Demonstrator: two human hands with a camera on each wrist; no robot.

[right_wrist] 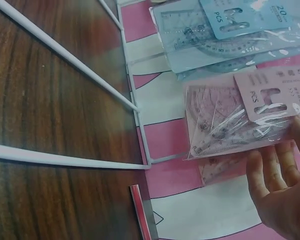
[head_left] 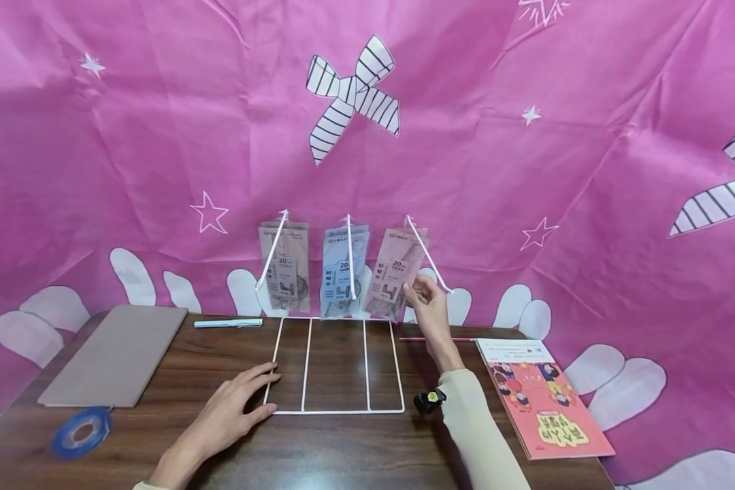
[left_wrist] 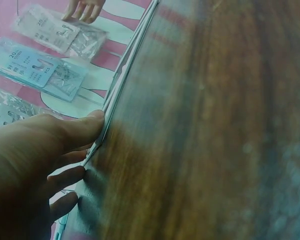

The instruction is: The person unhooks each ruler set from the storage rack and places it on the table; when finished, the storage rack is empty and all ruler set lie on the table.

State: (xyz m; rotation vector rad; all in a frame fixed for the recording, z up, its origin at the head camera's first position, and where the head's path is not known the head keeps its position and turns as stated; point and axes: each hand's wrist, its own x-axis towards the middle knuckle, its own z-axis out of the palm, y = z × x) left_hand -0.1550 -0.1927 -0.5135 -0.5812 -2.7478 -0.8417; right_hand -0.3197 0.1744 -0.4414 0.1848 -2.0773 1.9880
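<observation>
A white wire rack [head_left: 343, 412] stands on the table with three hooks. A grey packet [head_left: 297, 245], a blue ruler-set packet [head_left: 331, 272] and a pink ruler-set packet [head_left: 387, 272] hang from them, with more packets behind. My right hand [head_left: 431, 313] pinches the lower right edge of the front pink packet, the thumb in front and the fingers behind. Clear rulers [right_wrist: 217, 117] show through its plastic. My left hand [head_left: 229, 412] rests at the left side of the rack's base, with thumb and fingers against the wire [left_wrist: 107, 120].
On the left lie a grey notebook [head_left: 116, 354], a blue tape roll [head_left: 82, 433] and a light blue pen [head_left: 228, 323]. A red book [head_left: 545, 408] lies at the right, near a thin pink stick [head_left: 412, 339]. Behind hangs a pink cloth [head_left: 465, 170].
</observation>
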